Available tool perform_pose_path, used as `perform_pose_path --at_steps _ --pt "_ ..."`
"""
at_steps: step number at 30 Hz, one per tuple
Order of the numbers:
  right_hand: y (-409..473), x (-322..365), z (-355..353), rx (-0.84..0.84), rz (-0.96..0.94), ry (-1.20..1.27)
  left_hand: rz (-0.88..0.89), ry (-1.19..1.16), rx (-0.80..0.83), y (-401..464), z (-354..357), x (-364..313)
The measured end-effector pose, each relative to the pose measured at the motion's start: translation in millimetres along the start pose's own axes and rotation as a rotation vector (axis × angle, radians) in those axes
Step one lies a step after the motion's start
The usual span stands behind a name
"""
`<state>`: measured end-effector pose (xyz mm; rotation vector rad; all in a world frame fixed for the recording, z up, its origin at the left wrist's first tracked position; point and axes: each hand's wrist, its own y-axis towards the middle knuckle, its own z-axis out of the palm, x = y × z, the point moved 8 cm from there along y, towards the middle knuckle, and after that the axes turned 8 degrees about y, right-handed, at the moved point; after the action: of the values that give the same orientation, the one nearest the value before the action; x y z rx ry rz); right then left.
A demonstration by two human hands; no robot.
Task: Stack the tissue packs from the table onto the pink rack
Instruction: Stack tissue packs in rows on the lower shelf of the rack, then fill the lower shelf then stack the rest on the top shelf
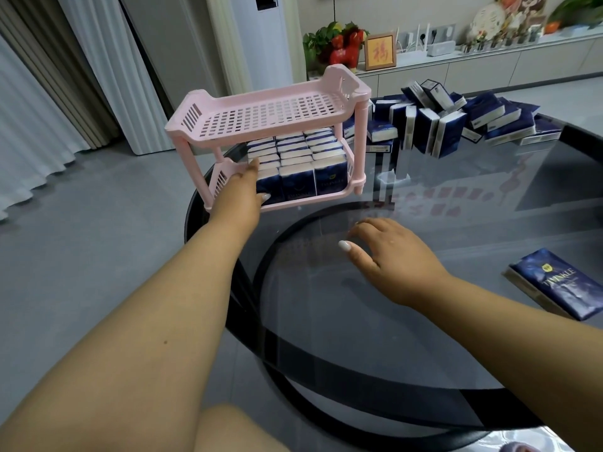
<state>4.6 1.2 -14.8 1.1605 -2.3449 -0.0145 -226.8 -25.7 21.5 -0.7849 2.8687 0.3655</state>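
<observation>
While the lower shelf looks full, the top one is bare, so I'd judge the job roughly half done.

Head view –
Pink rack (261, 138): stands at worktop's (456, 223) far-left edge; 2 tiers.
Lower tier: packed w/ upright tissue packs (310, 168), several rows, no gap visible.
Top tier: nothing on it.
Left to do: big loose pile of packs (456, 122) near far edge, right of rack; one single pack (558, 282) lying flat by right edge.
Left hand (241, 190): fingers straight, touching front-left packs on lower tier; grip released, holds nothing.
Right hand (388, 256): flat over the glass mid-worktop, fingers relaxed, grip released, empty.
Next, prob.: fetch packs from pile, start top tier.
</observation>
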Motion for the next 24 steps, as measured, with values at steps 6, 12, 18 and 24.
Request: perform_pose_path --at_steps 6,12,18,24 --pt "0.6 -0.4 0.3 -0.003 0.001 -0.013 -0.059 0.016 0.064 2.5 -2.2 -1.0" --pt "-1.0 -2.2 0.6 0.017 0.022 0.018 -0.12 0.161 -0.001 -16.5 -21.4 -12.7" --pt "-10.1 -6.0 -25.2 0.107 0.094 0.145 0.024 0.065 -0.311 -53.1 -55.1 -67.6" --pt "-47.4 -54.1 -103.7 0.113 0.363 -0.368 0.242 -0.002 -0.235 -77.8 -37.3 -133.1"
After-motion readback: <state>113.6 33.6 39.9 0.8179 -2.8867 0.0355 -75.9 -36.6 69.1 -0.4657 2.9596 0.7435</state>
